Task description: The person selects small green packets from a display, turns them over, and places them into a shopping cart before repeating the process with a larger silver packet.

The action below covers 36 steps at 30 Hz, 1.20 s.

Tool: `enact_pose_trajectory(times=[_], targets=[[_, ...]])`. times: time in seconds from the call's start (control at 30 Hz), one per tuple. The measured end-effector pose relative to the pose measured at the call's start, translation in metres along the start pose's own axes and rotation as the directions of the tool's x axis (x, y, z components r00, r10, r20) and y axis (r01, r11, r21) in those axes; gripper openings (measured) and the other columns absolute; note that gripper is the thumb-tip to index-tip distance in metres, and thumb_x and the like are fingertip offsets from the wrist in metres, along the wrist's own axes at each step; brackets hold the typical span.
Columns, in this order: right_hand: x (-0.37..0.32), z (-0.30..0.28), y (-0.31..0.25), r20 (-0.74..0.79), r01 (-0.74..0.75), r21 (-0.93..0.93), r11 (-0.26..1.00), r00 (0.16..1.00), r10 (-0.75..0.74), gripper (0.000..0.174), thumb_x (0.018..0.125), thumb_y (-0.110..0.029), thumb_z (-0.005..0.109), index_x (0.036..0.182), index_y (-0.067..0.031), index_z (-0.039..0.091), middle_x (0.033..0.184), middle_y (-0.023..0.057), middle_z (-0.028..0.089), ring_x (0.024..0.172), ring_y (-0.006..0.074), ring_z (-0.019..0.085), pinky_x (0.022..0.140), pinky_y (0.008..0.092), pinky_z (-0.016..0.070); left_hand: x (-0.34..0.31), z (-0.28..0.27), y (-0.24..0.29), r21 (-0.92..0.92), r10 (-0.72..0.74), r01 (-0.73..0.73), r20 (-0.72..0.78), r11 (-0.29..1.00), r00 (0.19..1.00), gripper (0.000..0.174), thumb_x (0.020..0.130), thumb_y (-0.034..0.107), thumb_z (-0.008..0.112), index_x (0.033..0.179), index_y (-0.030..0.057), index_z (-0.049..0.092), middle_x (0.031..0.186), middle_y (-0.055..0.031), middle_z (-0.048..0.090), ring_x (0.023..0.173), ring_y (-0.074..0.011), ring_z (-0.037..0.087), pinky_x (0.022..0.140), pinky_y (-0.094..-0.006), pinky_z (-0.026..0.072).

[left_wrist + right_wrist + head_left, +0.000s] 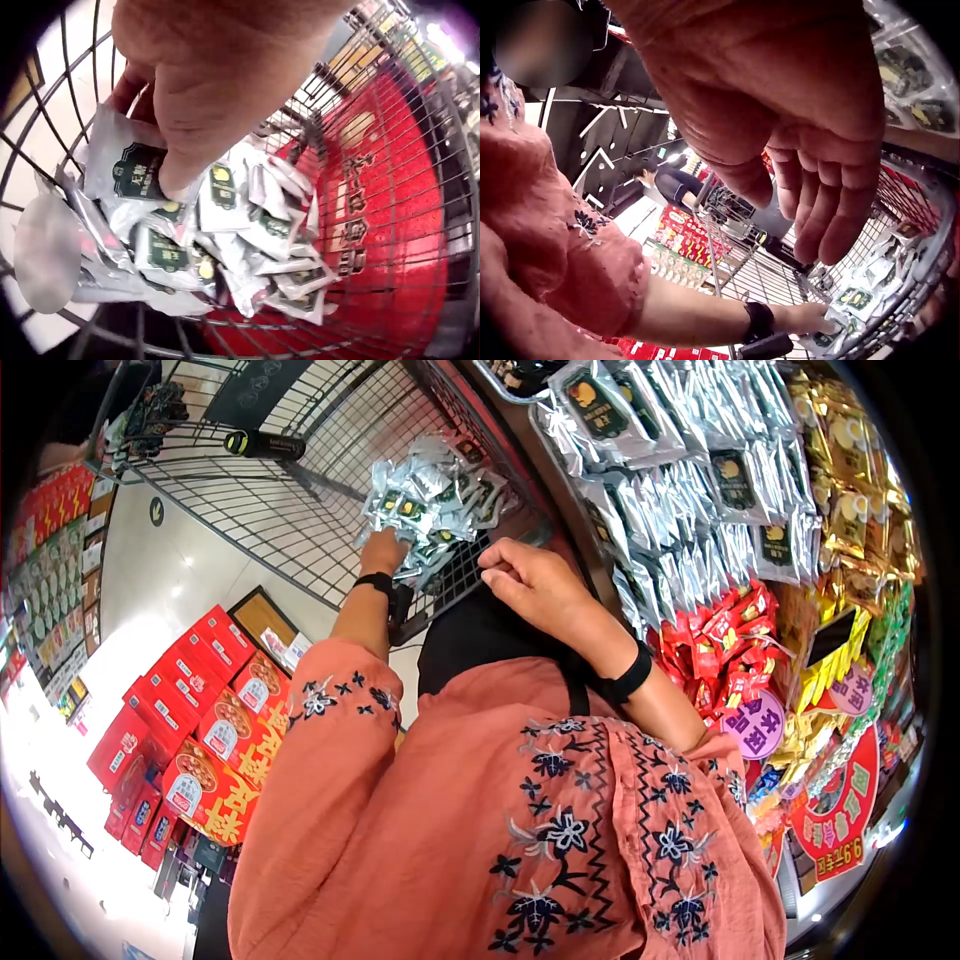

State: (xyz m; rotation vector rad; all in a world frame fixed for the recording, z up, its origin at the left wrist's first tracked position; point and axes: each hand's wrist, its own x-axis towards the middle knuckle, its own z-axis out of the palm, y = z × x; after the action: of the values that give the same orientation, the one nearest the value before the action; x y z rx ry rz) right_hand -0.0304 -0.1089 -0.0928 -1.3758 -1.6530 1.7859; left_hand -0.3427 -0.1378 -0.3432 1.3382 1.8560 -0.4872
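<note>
My left hand (385,550) reaches into the shopping cart and pinches a silver packet (124,161) with a dark green label, its thumb across the front and its fingers partly hidden behind. Under and beside it lies a heap of similar silver packets (430,490), loosely piled against the wire mesh. My right hand (780,127) hovers near the cart's edge, palm down, holding nothing; its fingers hang loosely curled. To its right is the shelf of silver packets (650,500).
A black cylindrical object (265,445) lies in the wire cart (330,420). Red candy packets (725,640) and gold packets (850,460) fill the display at right. Stacked red boxes (180,690) stand at left. Another person (671,184) is in the background.
</note>
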Motion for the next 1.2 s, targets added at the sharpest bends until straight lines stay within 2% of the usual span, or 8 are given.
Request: enact_pose_trajectory(times=[0.1,0.13,0.2,0.23,0.3,0.43,0.7,1.2], targets=[[-0.008,-0.001,-0.005,-0.007,0.058,0.014,0.998,0.998,-0.058,0.019,0.097,-0.014,0.065,0.109,0.0005,0.063,0.086,0.008,0.066,0.075,0.012,0.059,0.071,0.0295,0.0493,-0.015,-0.012,0.001,-0.348,0.147,-0.168,-0.087,0.922,0.985,0.057,0.085,0.042,0.073,0.122,-0.0012,0.064,0.126,-0.0278,0.065,0.12,-0.0386,0.063,0.098,-0.0474,0.0503],[-0.009,-0.002,-0.006,-0.018,0.085,0.024,0.996,0.996,-0.085,0.02,0.097,-0.015,0.065,0.109,0.0008,0.063,0.086,0.0082,0.065,0.075,0.0121,0.059,0.07,0.0295,0.0491,-0.02,-0.016,0.008,-0.504,0.113,-0.198,-0.195,0.84,0.974,0.059,0.087,0.045,0.072,0.118,-0.0049,0.065,0.116,-0.0231,0.07,0.108,-0.0339,0.068,0.09,-0.0412,0.0527],[-0.013,-0.007,-0.012,-0.031,0.132,0.025,0.991,0.991,-0.131,0.02,0.097,-0.015,0.064,0.111,0.0002,0.063,0.086,0.0073,0.066,0.074,0.0118,0.06,0.069,0.0294,0.0498,-0.066,-0.065,0.039,-0.786,-0.023,0.01,-0.006,0.618,1.0,0.054,0.092,0.046,0.069,0.112,-0.0038,0.066,0.102,-0.0129,0.071,0.09,-0.0221,0.067,0.077,-0.0323,0.0522],[-0.016,-0.01,-0.016,-0.036,0.157,0.023,0.987,0.987,-0.156,0.021,0.097,-0.015,0.064,0.111,-0.0002,0.063,0.086,0.0068,0.066,0.074,0.0117,0.06,0.069,0.0293,0.0502,-0.082,-0.084,0.049,-0.866,0.038,-0.006,0.015,0.499,0.999,0.048,0.095,0.044,0.067,0.111,-0.0013,0.066,0.098,-0.0082,0.069,0.084,-0.0173,0.063,0.072,-0.0291,0.0494],[-0.022,-0.018,-0.029,-0.034,0.071,0.082,0.994,0.997,-0.068,0.021,0.098,-0.015,0.063,0.114,-0.002,0.062,0.087,0.0055,0.066,0.075,0.0108,0.061,0.069,0.0289,0.0514,-0.122,-0.116,0.08,-0.984,0.189,-0.103,-0.074,0.148,0.979,0.036,0.1,0.038,0.062,0.11,0.0043,0.065,0.093,-0.0014,0.067,0.075,-0.011,0.058,0.064,-0.027,0.0441],[-0.025,-0.033,-0.029,-0.089,0.118,0.177,0.977,0.991,-0.103,0.026,0.099,-0.017,0.062,0.119,-0.0009,0.061,0.091,0.0025,0.066,0.078,0.0107,0.065,0.07,0.0264,0.0533,-0.175,-0.158,0.121,-0.974,0.27,-0.225,-0.222,-0.02,0.937,0.032,0.102,0.035,0.06,0.114,0.0054,0.064,0.097,-0.0025,0.069,0.078,-0.0121,0.062,0.065,-0.0277,0.0472],[-0.054,-0.071,-0.057,-0.198,0.134,0.478,0.868,0.979,-0.042,0.029,0.098,-0.025,0.069,0.112,-0.0016,0.062,0.087,0.0031,0.068,0.073,0.01,0.066,0.061,0.0258,0.0531,-0.249,-0.189,0.21,-0.907,0.384,-0.405,-0.418,-0.119,0.823,0.029,0.104,0.025,0.06,0.12,0.0019,0.057,0.105,-0.0055,0.068,0.087,-0.0149,0.068,0.072,-0.0316,0.0593],[-0.115,-0.128,-0.039,-0.41,0.285,0.589,0.757,0.912,-0.024,0.018,0.098,-0.017,0.068,0.103,-0.0021,0.062,0.083,0.0045,0.067,0.067,0.0115,0.068,0.055,0.0244,0.0546,-0.275,-0.172,0.295,-0.911,0.549,-0.411,-0.36,-0.033,0.754,0.023,0.106,0.023,0.057,0.115,0.0023,0.058,0.101,-0.0056,0.066,0.088,-0.0135,0.067,0.073,-0.03,0.0599]])
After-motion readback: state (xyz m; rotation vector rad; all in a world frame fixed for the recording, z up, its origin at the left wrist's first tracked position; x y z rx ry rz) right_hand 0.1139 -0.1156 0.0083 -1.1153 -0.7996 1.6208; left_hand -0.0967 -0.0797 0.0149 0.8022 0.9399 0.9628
